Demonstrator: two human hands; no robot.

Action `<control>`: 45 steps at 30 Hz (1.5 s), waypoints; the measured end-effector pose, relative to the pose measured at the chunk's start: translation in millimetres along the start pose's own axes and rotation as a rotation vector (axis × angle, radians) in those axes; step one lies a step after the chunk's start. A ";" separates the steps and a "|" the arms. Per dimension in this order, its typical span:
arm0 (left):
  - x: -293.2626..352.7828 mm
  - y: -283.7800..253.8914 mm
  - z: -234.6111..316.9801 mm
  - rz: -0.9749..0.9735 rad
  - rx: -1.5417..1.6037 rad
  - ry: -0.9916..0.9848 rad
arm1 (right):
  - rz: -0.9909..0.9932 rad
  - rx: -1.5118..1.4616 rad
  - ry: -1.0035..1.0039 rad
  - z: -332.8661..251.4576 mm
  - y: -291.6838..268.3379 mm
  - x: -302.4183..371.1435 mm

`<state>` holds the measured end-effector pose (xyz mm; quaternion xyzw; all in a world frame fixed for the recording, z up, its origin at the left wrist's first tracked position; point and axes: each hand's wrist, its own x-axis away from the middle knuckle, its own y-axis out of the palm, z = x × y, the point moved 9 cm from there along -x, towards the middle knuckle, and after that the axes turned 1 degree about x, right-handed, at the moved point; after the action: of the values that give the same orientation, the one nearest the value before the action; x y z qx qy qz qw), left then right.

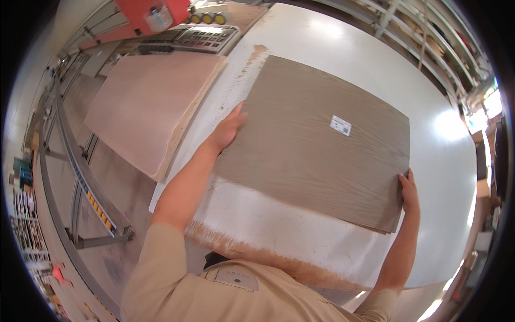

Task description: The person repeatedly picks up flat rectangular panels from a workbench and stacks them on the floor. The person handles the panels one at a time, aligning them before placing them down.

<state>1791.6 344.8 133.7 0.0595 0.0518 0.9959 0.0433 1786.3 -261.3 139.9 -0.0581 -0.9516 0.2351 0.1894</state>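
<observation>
A grey-brown wood-grain panel (300,145) lies in front of me, with a small white label (341,125) on its upper face. At its lower right corner a second edge shows just beneath, so more than one panel may be stacked there. My left hand (229,127) grips the panel's left edge, fingers closed against it and slightly blurred. Around the right edge, near the close corner, my right hand (409,192) is closed too. The undersides of both grips are hidden.
Under the panel is a white worktable (434,225) with a worn brown front edge. To the left lies a pinkish board (155,102) with a rough edge. Beyond it stands a red machine (153,16); a metal rail frame (88,188) runs along the left. Racks (424,32) line the far right.
</observation>
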 end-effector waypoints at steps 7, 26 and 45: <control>0.1 -4.7 4.0 0.057 -0.353 0.097 | 0.456 0.697 0.135 -3.0 -8.0 -19.9; 72.3 23.9 29.6 -0.401 -0.586 0.019 | 0.645 1.165 -0.038 -6.1 -19.9 70.1; 127.0 -382.2 82.7 1.073 -1.149 0.022 | -0.234 0.549 -1.110 -314.4 456.7 188.9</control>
<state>1706.7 743.3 188.4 0.0348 -0.5069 0.7520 -0.4200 1743.9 313.3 245.5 0.2277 -0.8132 0.4435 -0.3003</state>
